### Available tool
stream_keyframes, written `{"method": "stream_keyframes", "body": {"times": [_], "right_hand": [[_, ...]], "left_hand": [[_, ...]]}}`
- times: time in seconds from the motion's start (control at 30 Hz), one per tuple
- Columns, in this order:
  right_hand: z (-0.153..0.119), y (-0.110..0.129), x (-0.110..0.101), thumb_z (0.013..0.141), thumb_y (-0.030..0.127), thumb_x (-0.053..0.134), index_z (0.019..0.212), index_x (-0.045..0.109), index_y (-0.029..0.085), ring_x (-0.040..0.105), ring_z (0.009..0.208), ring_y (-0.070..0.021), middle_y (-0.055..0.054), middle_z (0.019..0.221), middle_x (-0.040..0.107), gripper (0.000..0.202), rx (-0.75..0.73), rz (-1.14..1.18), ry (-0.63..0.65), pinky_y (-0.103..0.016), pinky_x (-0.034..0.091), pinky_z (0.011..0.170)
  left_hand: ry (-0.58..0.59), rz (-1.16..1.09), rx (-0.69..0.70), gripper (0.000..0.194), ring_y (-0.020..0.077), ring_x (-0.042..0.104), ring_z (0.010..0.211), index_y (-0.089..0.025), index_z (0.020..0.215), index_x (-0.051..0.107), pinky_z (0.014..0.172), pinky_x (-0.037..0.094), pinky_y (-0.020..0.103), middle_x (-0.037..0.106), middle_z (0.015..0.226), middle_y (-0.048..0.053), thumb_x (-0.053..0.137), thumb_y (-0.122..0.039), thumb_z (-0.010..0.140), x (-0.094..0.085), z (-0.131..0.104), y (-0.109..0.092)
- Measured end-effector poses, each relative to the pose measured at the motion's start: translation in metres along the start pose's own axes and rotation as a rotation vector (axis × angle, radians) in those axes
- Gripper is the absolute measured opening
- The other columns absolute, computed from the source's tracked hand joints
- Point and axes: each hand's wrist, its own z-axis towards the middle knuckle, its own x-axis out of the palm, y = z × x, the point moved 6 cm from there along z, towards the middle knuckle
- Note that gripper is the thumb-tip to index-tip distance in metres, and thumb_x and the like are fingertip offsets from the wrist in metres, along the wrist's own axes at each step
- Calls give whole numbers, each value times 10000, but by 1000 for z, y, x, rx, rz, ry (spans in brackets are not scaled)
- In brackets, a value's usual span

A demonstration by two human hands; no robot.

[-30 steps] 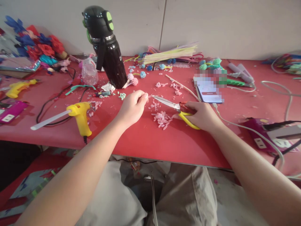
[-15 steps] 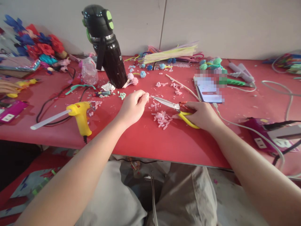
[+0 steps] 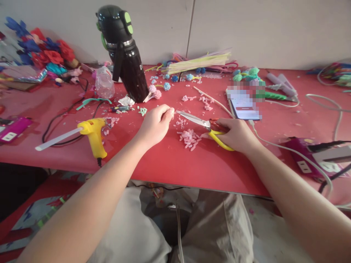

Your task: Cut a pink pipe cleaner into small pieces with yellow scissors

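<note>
My right hand (image 3: 237, 135) is wrapped round scissors (image 3: 196, 119) with red and yellow handles, the blades pointing left. Their tips are close to the fingertips of my left hand (image 3: 157, 122), which is closed in a pinch. What it pinches is too small to make out. Below the blades lies a pile of short pink pieces (image 3: 189, 138) on the red table (image 3: 170, 160). More pink bits (image 3: 207, 103) are scattered behind the scissors, and a thin pale stick (image 3: 211, 98) lies near them.
A yellow glue gun (image 3: 94, 137) lies left of my left arm. Behind it stands a tall black bottle (image 3: 127, 65). Right of centre are a phone (image 3: 244, 106) and cables, with a purple power strip (image 3: 307, 157) farther right. Yellow stems (image 3: 200, 63) lie at the back.
Another person's hand with a yellow object at the far left has gone out of view. My hands and the scissors have hardly moved.
</note>
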Motion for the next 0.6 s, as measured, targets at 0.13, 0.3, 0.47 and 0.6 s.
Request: {"method": "stream_keyframes", "body": {"times": [0.13,0.3,0.47,0.6], "right_hand": [[1,1,-1,617,958,680,603,304,235,258,606,-115,33,586,266,815,3,-10,-12,-296,249,520],[1,-1,-1,604,977,674,595,317,234,255,614,-125,20,584,269,824,27,-13,-11,-310,247,522],[0,-2,-1,643,909,719,610,343,240,266,633,-138,11,607,290,768,43,10,-21,-330,239,542],[-1,-2,-2,659,884,739,614,337,237,272,624,-135,12,615,287,762,18,33,-24,-326,236,537]], "left_hand": [[5,-9,1,302,145,505,654,-212,744,501,661,377,310,532,666,-23,502,-193,1045,0,0,0],[13,-6,-12,304,155,526,672,-218,751,497,677,392,315,548,679,-15,485,-214,1055,1,0,1],[14,-4,6,293,161,537,683,-222,769,503,683,404,318,574,699,-5,479,-254,1060,0,0,0],[22,-10,-4,293,161,544,703,-220,783,510,693,416,313,600,732,3,474,-286,1066,1,0,1]]}}
